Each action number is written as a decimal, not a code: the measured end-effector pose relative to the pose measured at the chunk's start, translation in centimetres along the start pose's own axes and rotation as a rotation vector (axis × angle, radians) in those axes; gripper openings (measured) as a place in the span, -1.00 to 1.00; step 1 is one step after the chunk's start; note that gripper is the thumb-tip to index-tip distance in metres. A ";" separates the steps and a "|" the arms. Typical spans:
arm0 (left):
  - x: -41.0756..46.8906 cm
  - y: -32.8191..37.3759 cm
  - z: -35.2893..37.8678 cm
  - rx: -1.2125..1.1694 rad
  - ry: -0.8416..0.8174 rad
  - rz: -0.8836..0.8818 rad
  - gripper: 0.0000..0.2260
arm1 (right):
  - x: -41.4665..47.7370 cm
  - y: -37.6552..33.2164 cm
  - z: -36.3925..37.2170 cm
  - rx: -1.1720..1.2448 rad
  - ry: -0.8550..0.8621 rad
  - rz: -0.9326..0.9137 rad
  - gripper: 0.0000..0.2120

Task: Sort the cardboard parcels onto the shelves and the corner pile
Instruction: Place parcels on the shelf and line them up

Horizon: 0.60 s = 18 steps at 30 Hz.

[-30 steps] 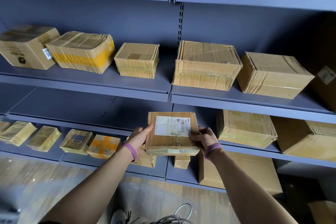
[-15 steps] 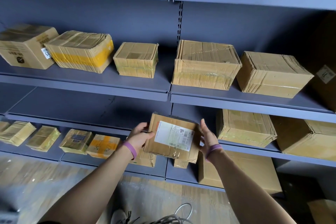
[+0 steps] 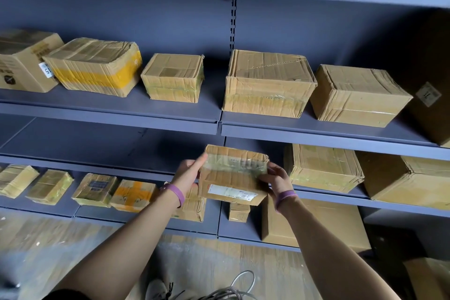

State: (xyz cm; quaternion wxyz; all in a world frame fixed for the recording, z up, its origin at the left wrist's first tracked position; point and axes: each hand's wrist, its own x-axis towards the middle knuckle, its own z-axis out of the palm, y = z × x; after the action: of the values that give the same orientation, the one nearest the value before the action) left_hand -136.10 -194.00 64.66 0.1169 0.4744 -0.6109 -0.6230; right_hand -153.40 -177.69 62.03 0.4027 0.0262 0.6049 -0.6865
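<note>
Going from the left: the shelves are apparently being filled by size. The little flat parcels are being lined up in a row on the low left shelf. Chunkier ones like the yellow-taped box and the small square box are being stored on the level above. Further right, the bigger boxes are being stored on that same upper level, and a medium box is being stored one level down, just right of the hands. So a spot is probably being picked to match the size of the parcel in hand.

Now the grip, again left to right. The left hand is being pressed against the left side of the held parcel, with the thumb laid up along its edge. The fingers are being hidden behind the cardboard, so not much can be said about them.

The parcel itself is being held up in the air, touching no shelf, in front of the middle level. It's being tipped so the taped face is pointing up and the white label is being shown low on the near side, likely so it can be read.

The right hand is being wrapped round the right edge, fingers curled onto the cardboard. So the parcel is being clamped firmly between both hands.
</note>
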 end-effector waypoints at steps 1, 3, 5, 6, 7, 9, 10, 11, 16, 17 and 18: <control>0.1 0.2 0.1 -0.009 -0.003 -0.007 -0.44 | 0.3 0.2 -0.2 0.004 -0.006 -0.006 -0.48; 0.5 0.5 0.4 -0.020 -0.012 -0.027 -0.45 | 0.5 0.2 -0.5 0.004 -0.004 -0.017 -0.39; 0.7 1.0 0.9 -0.042 -0.011 -0.061 -0.64 | 0.8 0.3 -0.8 -0.034 -0.001 -0.032 -0.31; 1.1 1.1 1.2 -0.054 -0.006 -0.094 -0.66 | 0.9 0.3 -1.0 -0.065 0.001 -0.041 -0.28; 1.1 1.5 1.4 -0.059 0.003 -0.121 -0.64 | 1.0 0.4 -1.1 -0.092 0.001 -0.046 -0.25; 1.5 1.7 1.7 -0.082 0.028 -0.155 -0.57 | 1.2 0.5 -1.3 -0.141 0.001 -0.042 -0.20; 1.9 1.6 1.8 -0.093 0.038 -0.166 -0.55 | 1.2 0.4 -1.4 -0.155 0.002 -0.040 -0.19; 2.3 1.5 1.9 -0.086 0.038 -0.171 -0.53 | 1.3 0.4 -1.4 -0.164 0.003 -0.044 -0.17; 3.6 0.3 2.6 -0.055 0.013 -0.176 -0.61 | 2.1 0.5 -2.0 -0.165 -0.022 -0.075 -0.24; 3.8 0.1 2.7 -0.057 -0.008 -0.189 -0.64 | 2.2 0.5 -2.0 -0.150 -0.022 -0.077 -0.28; 3.9 0.0 2.8 -0.056 -0.019 -0.192 -0.68 | 2.3 0.5 -1.9 -0.143 -0.021 -0.081 -0.33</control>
State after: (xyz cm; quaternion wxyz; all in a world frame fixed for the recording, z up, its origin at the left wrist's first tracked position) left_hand -140.23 -194.97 62.39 0.0639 0.5214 -0.5459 -0.6527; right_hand -155.51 -177.18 59.94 0.3816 -0.0344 0.6488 -0.6575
